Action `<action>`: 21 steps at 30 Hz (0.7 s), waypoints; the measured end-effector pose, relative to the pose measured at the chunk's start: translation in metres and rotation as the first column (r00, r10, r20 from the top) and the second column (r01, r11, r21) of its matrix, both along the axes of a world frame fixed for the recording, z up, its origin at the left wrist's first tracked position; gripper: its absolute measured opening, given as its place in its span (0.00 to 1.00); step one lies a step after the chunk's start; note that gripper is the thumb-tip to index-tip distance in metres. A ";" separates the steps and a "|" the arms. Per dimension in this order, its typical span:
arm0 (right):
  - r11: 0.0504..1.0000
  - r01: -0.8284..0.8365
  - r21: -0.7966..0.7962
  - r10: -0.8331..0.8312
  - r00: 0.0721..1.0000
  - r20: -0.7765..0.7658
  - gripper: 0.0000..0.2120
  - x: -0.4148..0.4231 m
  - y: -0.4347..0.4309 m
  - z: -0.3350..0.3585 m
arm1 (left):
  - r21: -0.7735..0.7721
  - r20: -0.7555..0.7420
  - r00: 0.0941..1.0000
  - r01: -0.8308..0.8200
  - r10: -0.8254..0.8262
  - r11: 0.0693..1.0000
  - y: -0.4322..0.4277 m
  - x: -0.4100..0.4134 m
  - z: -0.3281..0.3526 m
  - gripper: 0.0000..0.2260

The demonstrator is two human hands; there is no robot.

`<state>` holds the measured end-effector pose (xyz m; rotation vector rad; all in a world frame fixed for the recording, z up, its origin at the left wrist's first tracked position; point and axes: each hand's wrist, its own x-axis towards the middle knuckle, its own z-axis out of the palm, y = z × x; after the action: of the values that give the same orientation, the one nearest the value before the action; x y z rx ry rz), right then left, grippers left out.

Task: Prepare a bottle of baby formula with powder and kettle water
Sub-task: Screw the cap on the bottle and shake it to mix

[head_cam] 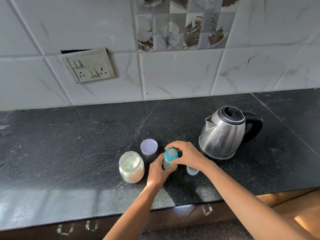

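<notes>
A baby bottle (169, 164) with a teal nipple ring stands on the black counter (69, 144). My left hand (158, 172) grips the bottle's body from the left. My right hand (186, 155) wraps the teal ring from the right. An open jar of white powder (132, 168), with a pale green scoop (130, 161) inside, stands just left of the bottle. The jar's lilac lid (149, 146) lies behind it. A steel kettle (225, 134) with a black handle stands to the right, lid closed. The bottle's clear cap (191, 170) sits under my right wrist.
A switch and socket plate (88, 65) is on the tiled wall at the back left. The counter's front edge runs above wooden drawers with metal handles (207, 209). Sunlight falls on the near left part of the counter.
</notes>
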<state>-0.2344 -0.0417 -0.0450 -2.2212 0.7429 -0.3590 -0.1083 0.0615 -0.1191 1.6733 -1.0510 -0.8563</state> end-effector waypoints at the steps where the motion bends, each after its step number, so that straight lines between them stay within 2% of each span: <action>1: 1.000 0.008 -0.003 -0.008 1.000 0.000 0.25 0.001 0.001 0.000 | 0.001 0.001 1.000 0.001 -0.001 1.000 0.000 0.000 0.000 0.20; 6: 0.997 0.056 0.056 -0.052 0.997 -0.062 0.25 0.001 -0.002 0.000 | 0.004 -0.001 1.000 0.010 -0.010 1.000 0.001 0.000 -0.002 0.21; 9: 0.997 0.070 -0.046 -0.074 0.992 -0.102 0.22 0.003 0.001 0.001 | -0.001 0.007 1.000 0.006 -0.006 1.000 0.001 -0.001 -0.001 0.21; 12: 0.970 0.077 -0.230 -0.130 0.965 -0.227 0.24 0.008 0.009 0.004 | 0.002 0.019 1.000 0.006 -0.006 1.000 0.001 -0.001 0.000 0.20; 16: 0.976 0.048 -0.213 -0.139 0.890 -0.435 0.30 0.002 -0.003 0.015 | 0.006 0.006 1.000 0.008 -0.008 1.000 0.000 -0.001 0.000 0.20; 18: 0.994 -0.045 -0.099 0.004 0.925 -0.380 0.32 -0.006 -0.012 0.016 | 0.003 0.014 1.000 0.002 -0.002 1.000 0.000 -0.001 -0.001 0.21; 20: 0.985 -0.138 0.102 0.156 0.967 -0.202 0.36 -0.010 -0.011 0.015 | 0.001 0.014 1.000 -0.001 0.001 1.000 0.000 -0.001 -0.001 0.21; 21: 0.975 -0.158 0.157 0.180 0.974 -0.139 0.35 -0.011 -0.010 0.013 | 0.002 0.008 1.000 -0.001 0.001 1.000 0.000 -0.001 -0.001 0.21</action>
<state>-0.2452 -0.0516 -0.0318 -2.1708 0.6317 -0.0492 -0.1096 0.0616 -0.1199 1.6805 -1.0554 -0.8509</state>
